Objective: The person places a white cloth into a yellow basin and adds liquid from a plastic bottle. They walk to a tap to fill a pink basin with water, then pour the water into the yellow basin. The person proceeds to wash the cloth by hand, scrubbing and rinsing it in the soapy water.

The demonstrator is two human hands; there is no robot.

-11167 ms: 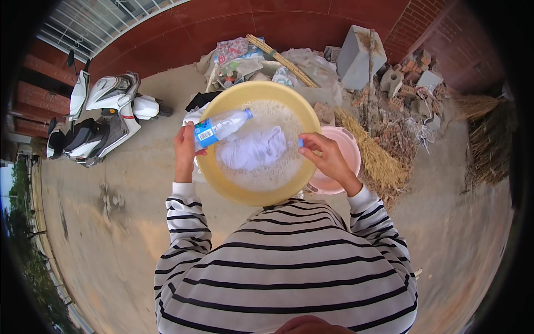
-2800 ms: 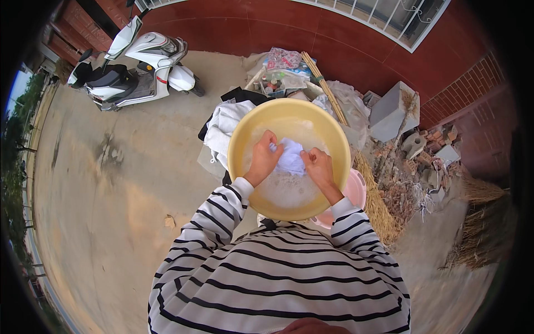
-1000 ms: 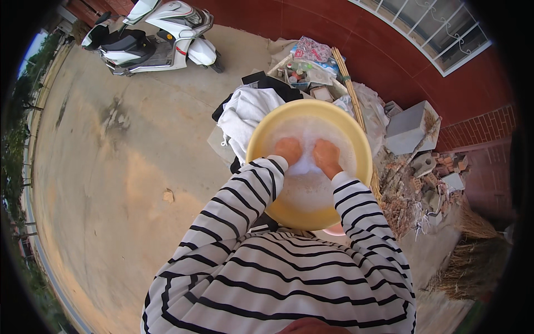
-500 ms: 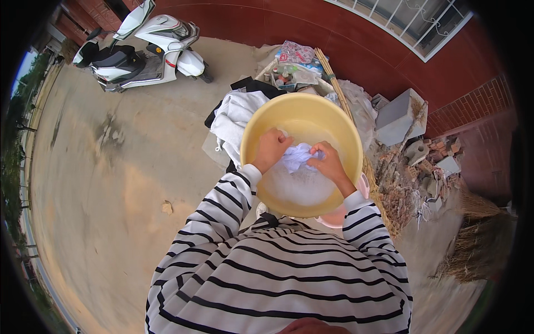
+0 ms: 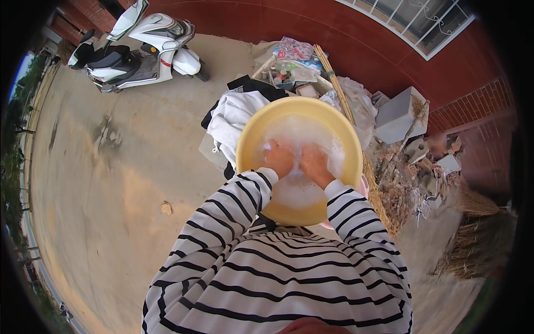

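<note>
A yellow plastic basin [image 5: 245, 167] holds cloudy, sudsy water [image 5: 300, 125]. Both my hands are down in it, side by side. My left hand [image 5: 279, 158] is closed around a white cloth [image 5: 268, 146], a small bit of which shows at its knuckles. Just to its right, my right hand [image 5: 315, 161] is also closed, its fingertips sunk in the foam. Between the hands a pale wet patch shows; most of the cloth is hidden under suds and fingers. Striped sleeves reach down to both wrists.
Left of the basin lie a light grey garment [image 5: 236, 117] and dark clothes [image 5: 261, 87]. Behind it are a box of bottles [image 5: 283, 75] and bamboo sticks [image 5: 334, 83]. Rubble [image 5: 414, 172] and a grey block [image 5: 397, 119] lie right. A white scooter [image 5: 144, 55] stands far left.
Both hands have gone from holding the cloth stretched above the suds to pressing down into the water, closer together. The cloth has mostly sunk out of sight.
</note>
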